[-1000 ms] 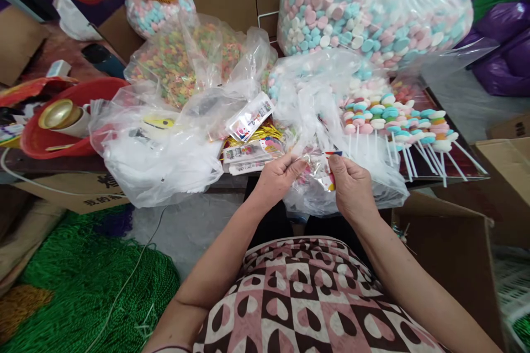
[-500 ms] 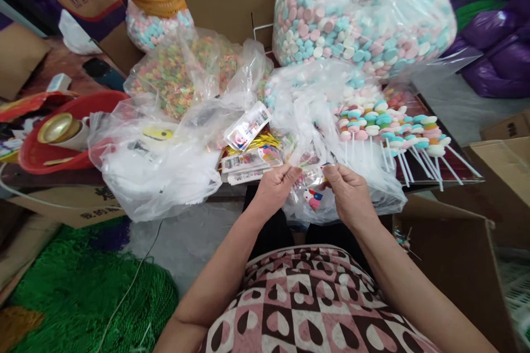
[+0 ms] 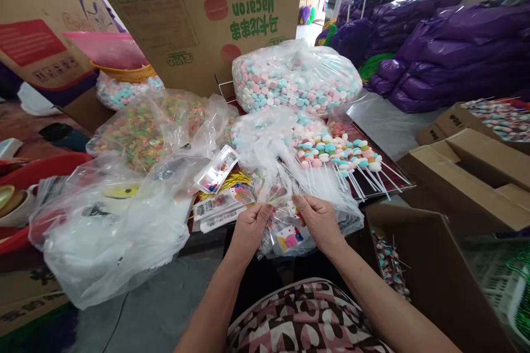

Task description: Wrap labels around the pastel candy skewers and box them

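Observation:
Near the table's front edge, my left hand (image 3: 249,230) is closed, thumb pressed on the fingers, at the left side of a clear printed plastic bag (image 3: 289,238). My right hand (image 3: 319,222) pinches the same bag from the right. Bright pictures show on the bag's lower part; whether anything is inside cannot be made out. Just left lie printed cards or packets (image 3: 217,168) and gold twist ties (image 3: 237,180). To the right, marshmallow skewers (image 3: 337,154) rest with their white sticks toward me. A crumpled clear bag (image 3: 271,160) lies beyond my hands.
A big bag of pastel marshmallows (image 3: 296,83) stands at the back, a bag of small colourful candies (image 3: 144,132) left of it. An open carton (image 3: 418,253) with wrapped skewers sits low right. Nearer left are a plastic bag (image 3: 111,231) and a red basin (image 3: 74,162).
My view has tilted up and swung right, so the table sits lower and further left in the picture. Both hands still pinch the clear bag, at nearly the same spacing.

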### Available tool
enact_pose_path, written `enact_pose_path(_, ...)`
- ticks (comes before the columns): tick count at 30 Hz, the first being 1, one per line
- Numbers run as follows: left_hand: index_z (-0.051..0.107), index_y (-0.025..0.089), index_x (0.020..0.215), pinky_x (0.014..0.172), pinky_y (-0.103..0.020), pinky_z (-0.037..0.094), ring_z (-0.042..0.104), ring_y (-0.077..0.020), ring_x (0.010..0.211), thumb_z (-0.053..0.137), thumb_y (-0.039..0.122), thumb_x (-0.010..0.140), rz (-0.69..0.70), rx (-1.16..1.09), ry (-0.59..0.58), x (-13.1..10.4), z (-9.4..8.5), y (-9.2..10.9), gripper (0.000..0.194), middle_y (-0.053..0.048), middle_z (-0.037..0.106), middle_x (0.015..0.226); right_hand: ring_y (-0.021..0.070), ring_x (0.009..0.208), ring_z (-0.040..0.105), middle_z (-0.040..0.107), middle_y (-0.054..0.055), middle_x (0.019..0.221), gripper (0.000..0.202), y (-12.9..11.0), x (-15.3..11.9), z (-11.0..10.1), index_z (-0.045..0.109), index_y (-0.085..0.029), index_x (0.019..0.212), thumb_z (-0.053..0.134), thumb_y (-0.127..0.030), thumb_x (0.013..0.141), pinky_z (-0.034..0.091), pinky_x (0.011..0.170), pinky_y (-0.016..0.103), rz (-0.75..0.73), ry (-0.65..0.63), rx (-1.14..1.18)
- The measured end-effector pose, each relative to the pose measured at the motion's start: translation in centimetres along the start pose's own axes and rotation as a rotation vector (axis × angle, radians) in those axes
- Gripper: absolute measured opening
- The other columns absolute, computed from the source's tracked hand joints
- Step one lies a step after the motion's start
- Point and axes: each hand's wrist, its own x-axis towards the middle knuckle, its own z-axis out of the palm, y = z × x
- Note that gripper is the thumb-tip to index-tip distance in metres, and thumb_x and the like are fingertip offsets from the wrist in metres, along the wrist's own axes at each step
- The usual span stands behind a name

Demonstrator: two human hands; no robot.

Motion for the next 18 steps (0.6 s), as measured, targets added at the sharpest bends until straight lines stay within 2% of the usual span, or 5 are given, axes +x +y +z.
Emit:
enact_pose_path(5,0.067,0.018,0.084,0.063,-0.024,0.038,0.049,-0.0121,0.065,0.066,0.049,0.08,0.013,-0.106,-0.028,0.1,0.6,0.3,0.031,0.002,0.06,0.071,0.01,0.043,0.037,0.041,-0.005,0.044,0.054,-0.3,0.2,-0.2,0.044,-0.022,0.05,0.055,-0.061,0.085,0.031,0.042,0.024,-0.027,0.031,-0.059)
enact_pose_path(9,0.069,0.017,0.075,0.067,-0.023,0.039,0.05,-0.0126,0.069,0.067,0.046,0.08,0.08,-0.066,0.073,0.3,-0.1,0.2,0.029,0.001,0.059,0.068,0.0114,0.046,0.043,0.046,-0.003,0.047,0.052,-1.1,1.3,-1.7,0.052,-0.021,0.052,0.05,-0.059,0.088,0.036,0.048,0.024,-0.12,-0.039,-0.256)
enact_pose_path(12,0.066,0.017,0.068,0.062,-0.022,0.037,0.047,-0.0106,0.063,0.065,0.05,0.082,0.052,-0.15,0.162,0.5,-0.7,-0.4,0.036,0.003,0.055,0.062,0.0155,0.056,0.057,0.062,0.0,0.06,0.043,-1.9,3.0,-3.7,0.071,-0.019,0.079,0.048,-0.053,0.091,0.043,0.057,0.026,-0.191,0.085,-0.53)
enact_pose_path(14,0.066,0.017,0.07,0.058,-0.022,0.037,0.047,-0.0098,0.059,0.065,0.054,0.081,0.007,-0.269,0.182,0.7,-0.8,-0.8,0.038,0.003,0.056,0.061,0.0198,0.068,0.065,0.07,0.004,0.071,0.038,-2.2,4.5,-4.7,0.073,-0.018,0.1,0.05,-0.048,0.091,0.045,0.064,0.028,-0.174,0.17,-0.784)
enact_pose_path(18,0.071,0.018,0.087,0.054,-0.021,0.038,0.049,-0.009,0.052,0.074,0.052,0.075,-0.021,-0.426,0.179,0.8,-0.6,-1.0,0.036,0.005,0.057,0.056,0.0264,0.091,0.071,0.076,0.011,0.089,0.039,-2.0,6.8,-4.6,0.067,-0.017,0.12,0.055,-0.042,0.093,0.046,0.073,0.031,-0.025,0.089,-1.205)
